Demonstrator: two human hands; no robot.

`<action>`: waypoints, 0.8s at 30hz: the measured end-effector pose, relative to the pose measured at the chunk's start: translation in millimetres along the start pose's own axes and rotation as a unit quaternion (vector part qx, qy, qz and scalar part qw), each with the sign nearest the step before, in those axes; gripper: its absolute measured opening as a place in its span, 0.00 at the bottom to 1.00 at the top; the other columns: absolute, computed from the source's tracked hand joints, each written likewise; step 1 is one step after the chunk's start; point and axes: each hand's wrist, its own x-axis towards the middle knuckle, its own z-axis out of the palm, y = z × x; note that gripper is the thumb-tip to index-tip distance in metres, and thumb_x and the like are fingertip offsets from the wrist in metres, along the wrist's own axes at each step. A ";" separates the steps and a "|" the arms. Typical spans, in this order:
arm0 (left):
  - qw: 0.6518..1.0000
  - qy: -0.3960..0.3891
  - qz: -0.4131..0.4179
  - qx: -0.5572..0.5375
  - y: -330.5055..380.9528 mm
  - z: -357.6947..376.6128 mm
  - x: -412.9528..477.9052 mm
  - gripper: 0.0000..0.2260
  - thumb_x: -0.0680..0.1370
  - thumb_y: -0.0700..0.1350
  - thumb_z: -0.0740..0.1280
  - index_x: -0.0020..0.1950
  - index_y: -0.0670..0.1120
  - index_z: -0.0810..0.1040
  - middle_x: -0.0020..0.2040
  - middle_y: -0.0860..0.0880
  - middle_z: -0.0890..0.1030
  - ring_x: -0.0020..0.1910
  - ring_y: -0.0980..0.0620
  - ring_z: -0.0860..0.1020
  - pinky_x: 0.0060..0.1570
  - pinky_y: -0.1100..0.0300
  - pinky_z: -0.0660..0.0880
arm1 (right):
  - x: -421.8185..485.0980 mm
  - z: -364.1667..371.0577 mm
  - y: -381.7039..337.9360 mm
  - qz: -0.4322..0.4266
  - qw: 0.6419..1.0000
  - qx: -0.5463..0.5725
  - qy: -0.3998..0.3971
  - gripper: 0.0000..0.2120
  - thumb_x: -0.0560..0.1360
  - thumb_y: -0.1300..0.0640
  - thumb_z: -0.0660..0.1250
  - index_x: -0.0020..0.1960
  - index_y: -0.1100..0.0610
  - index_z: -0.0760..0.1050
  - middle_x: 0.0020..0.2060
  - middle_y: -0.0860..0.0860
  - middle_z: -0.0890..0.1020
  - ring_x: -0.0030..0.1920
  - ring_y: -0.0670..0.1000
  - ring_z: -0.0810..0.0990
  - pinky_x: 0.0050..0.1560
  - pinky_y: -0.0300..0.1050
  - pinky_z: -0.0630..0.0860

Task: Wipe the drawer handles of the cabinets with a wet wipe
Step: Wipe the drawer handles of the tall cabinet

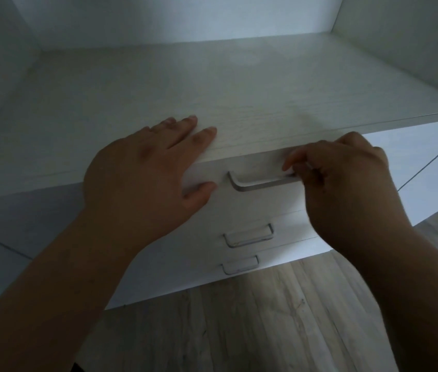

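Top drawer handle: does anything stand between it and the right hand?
Nothing visible. The right hand pinches the top handle at its right end. The left hand lies flat on the cabinet top, thumb on the drawer front left of the handle, clear of the bar.

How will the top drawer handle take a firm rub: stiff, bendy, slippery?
The top handle looks like a rigid bar fixed to the drawer front, so probably stiff. Its smooth finish may be slippery where the right hand pinches it. Pulling might slide the drawer; the left hand rests on the cabinet top.
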 end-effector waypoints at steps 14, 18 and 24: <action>0.987 -0.133 -0.006 -0.088 13.1 -22.3 43.6 0.39 0.68 0.77 0.54 0.78 0.66 0.66 0.80 0.62 0.65 0.78 0.59 0.65 0.75 0.55 0.63 | -7.9 6.7 21.8 0.012 0.991 0.096 0.088 0.07 0.79 0.60 0.68 0.51 0.53 0.85 0.44 0.39 0.81 0.45 0.43 0.79 0.50 0.39 0.72; 0.979 -0.171 0.026 -0.111 9.8 -10.7 59.6 0.41 0.68 0.77 0.53 0.80 0.67 0.61 0.82 0.62 0.59 0.81 0.60 0.58 0.79 0.60 0.54 | -10.8 4.8 26.4 0.072 0.982 0.113 0.132 0.07 0.81 0.62 0.68 0.53 0.56 0.85 0.45 0.44 0.83 0.46 0.39 0.76 0.50 0.24 0.69; 0.983 -0.151 0.017 -0.105 5.8 -10.7 53.2 0.40 0.69 0.76 0.51 0.80 0.66 0.61 0.82 0.63 0.60 0.81 0.60 0.58 0.81 0.56 0.55 | -18.0 19.6 24.8 0.015 0.990 0.099 0.101 0.07 0.80 0.64 0.69 0.54 0.57 0.85 0.52 0.49 0.85 0.51 0.44 0.81 0.55 0.39 0.77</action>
